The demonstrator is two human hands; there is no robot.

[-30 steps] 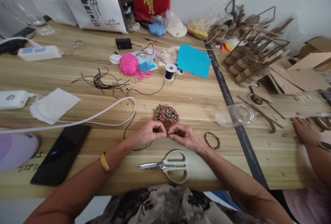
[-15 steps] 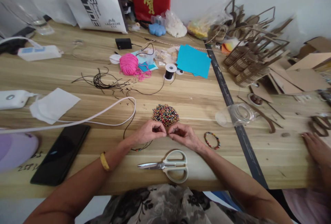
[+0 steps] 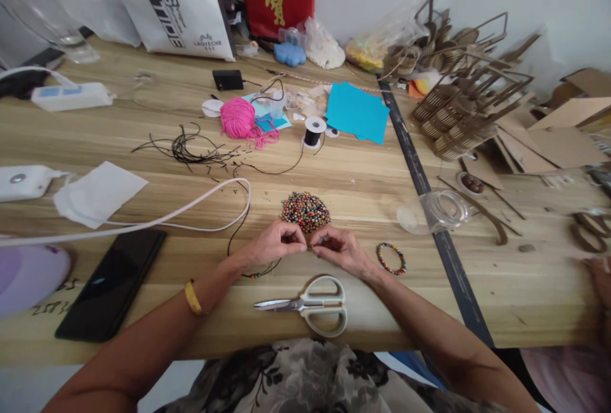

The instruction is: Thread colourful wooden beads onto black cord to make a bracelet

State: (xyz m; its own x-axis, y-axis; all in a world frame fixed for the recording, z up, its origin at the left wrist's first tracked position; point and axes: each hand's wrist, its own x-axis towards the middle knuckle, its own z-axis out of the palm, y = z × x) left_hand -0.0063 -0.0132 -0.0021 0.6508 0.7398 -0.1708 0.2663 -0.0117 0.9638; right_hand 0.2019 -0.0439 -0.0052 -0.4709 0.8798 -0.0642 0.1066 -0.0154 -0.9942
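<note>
Just in front of a pile of multicoloured beads, my left hand and my right hand meet almost fingertip to fingertip, both pinched. A thin black cord runs under my left hand, and its end appears to be in that pinch. Several coloured beads are threaded on the cord below my left wrist. Something tiny and dark shows at my right fingertips; it is too small to tell. A finished-looking bead bracelet lies beside my right wrist. Scissors with pale handles rest nearer me.
A black cord spool, pink yarn, blue sheets and cut cord pieces lie farther back. A phone and a white cable are at left. Another person's hand is at the right edge.
My hands stay pinched together in nearly the same place. The other person's hand at the right edge has drawn back toward the edge of view.
</note>
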